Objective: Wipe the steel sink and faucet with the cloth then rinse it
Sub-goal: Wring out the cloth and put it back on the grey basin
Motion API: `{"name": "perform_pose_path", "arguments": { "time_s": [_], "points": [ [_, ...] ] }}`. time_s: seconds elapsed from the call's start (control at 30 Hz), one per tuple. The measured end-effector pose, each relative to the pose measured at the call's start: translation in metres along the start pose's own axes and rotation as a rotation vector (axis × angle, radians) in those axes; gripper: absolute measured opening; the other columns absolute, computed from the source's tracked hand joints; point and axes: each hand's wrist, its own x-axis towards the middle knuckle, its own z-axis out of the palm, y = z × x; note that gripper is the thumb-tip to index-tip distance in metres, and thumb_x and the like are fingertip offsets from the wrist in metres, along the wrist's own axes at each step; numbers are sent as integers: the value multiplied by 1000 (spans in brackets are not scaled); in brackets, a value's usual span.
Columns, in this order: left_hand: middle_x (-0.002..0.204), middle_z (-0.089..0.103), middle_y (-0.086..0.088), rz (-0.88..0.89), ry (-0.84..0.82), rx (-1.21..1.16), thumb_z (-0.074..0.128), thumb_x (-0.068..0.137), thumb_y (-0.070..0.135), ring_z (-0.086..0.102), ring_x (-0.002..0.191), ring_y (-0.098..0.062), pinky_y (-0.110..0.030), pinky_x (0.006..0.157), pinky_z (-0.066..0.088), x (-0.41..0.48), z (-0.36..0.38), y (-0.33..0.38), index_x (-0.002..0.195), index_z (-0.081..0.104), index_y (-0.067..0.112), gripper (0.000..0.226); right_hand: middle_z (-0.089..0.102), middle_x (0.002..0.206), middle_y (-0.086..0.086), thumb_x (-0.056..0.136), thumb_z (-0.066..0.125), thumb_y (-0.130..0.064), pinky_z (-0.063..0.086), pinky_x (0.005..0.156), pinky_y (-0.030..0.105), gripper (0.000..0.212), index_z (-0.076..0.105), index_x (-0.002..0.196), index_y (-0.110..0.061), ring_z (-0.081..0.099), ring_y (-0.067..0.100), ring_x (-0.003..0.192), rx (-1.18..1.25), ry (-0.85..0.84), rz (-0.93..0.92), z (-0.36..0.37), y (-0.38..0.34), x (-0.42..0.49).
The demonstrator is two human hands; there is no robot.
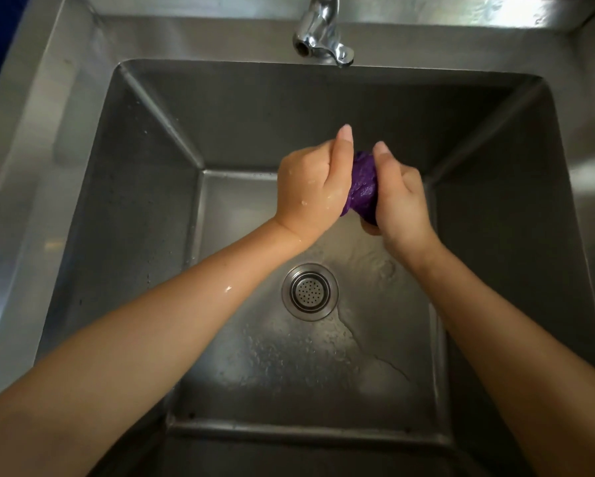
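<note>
We see the purple cloth (363, 185) bunched into a wet, crinkled wad right of the frame's centre, squeezed between the two hands above the sink floor. The left hand (309, 187) grips its left side and the right hand (401, 197) its right. Both sets of fingers (369, 229) are curled tight round it and mostly hidden beneath, with the thumbs lying straight along the top and pointing toward the upper edge of the frame. Both forearms reach in from the lower corners, and droplets bead on the left wrist. Around them lies the square brushed-steel sink (144, 201), its floor streaked with water. The round perforated drain strainer (310, 291) sits just below the hands, and the chrome faucet (320, 32) hangs at the top centre.
</note>
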Motion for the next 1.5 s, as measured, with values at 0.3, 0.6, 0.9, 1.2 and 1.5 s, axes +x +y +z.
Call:
{"name": "perform_pose_path", "arguments": {
  "time_s": [0.3, 0.6, 0.9, 1.2, 1.5],
  "points": [
    [44, 32, 2, 135, 104, -44, 37, 92, 18, 32, 41, -19, -40, 44, 28, 15, 1, 33, 51, 35, 16, 42, 32, 60, 9, 97, 34, -40, 12, 43, 25, 40, 46, 73, -11, 27, 17, 47, 405, 38, 97, 1, -23, -17],
    [60, 53, 1, 128, -19, 27, 37, 93, 30, 48, 59, -15, -35, 59, 41, 10, -9, 36, 70, 58, 3, 42, 62, 74, 5, 92, 29, -61, 33, 42, 19, 55, 62, 86, -18, 47, 17, 51, 350, -98, 373, -26, -36, -21],
    [70, 70, -10, -838, -369, -187, 47, 79, 69, 67, 57, -30, -41, 58, 58, -5, -1, 56, 68, 63, 15, 57, 55, 66, 1, 93, 38, -52, 46, 72, 41, 42, 45, 70, -17, 56, 25, 71, -490, 149, 40, -29, -40, -17],
    [87, 74, -13, -877, -205, -497, 59, 65, 67, 71, 85, -27, -48, 85, 55, -4, 5, 66, 71, 72, 17, 53, 47, 56, -2, 99, 38, -34, 40, 62, 31, 42, 45, 64, -12, 45, 14, 57, -353, 150, -199, -38, -45, -23],
    [67, 69, -2, -869, -325, -616, 48, 91, 50, 67, 61, -15, -17, 46, 45, -8, 8, 73, 70, 64, 18, 41, 43, 54, -4, 98, 42, -30, 37, 57, 27, 43, 41, 56, -19, 43, 11, 54, -42, 151, -153, -48, -39, -29]
  ]
}}
